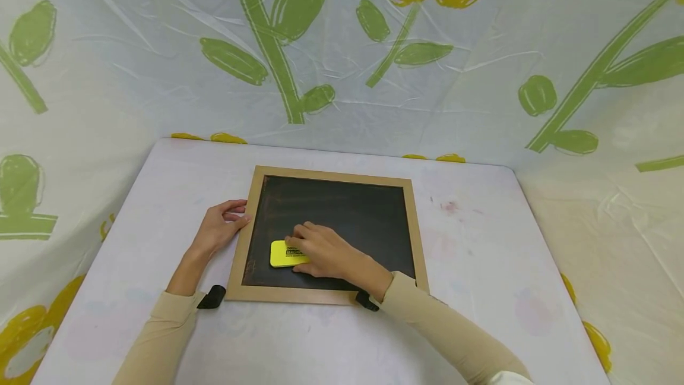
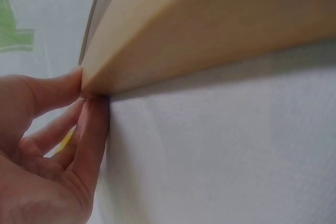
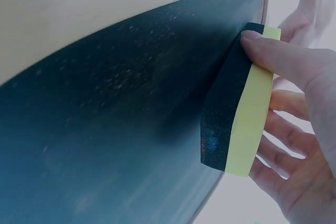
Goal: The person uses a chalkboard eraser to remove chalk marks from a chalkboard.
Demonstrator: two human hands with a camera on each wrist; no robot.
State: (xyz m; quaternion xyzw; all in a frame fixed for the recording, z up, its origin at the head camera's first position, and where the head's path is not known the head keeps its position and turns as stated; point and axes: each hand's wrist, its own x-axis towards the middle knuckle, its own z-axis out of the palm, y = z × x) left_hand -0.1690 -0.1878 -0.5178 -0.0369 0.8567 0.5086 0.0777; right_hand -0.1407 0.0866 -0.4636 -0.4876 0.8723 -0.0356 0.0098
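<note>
A small chalkboard point(image 1: 342, 212) with a light wooden frame point(image 1: 296, 295) lies flat on the table. My right hand point(image 1: 328, 252) grips a yellow board eraser point(image 1: 280, 254) over the lower left part of the black surface. In the right wrist view, the eraser's black felt side point(image 3: 226, 108) faces the board, with the thumb on one long side and fingers on the other. Whether the felt touches the board is unclear. At the frame's left edge, my left hand point(image 1: 220, 226) holds the wood, thumb above and fingertips low against it in the left wrist view.
A white cloth covers the table point(image 1: 481, 254). Cloth walls point(image 1: 454, 94) with green leaves and yellow flowers stand behind and at both sides. Faint chalky specks point(image 3: 126, 80) mark the board in the right wrist view. Black wrist straps point(image 1: 212, 297) show by both sleeves.
</note>
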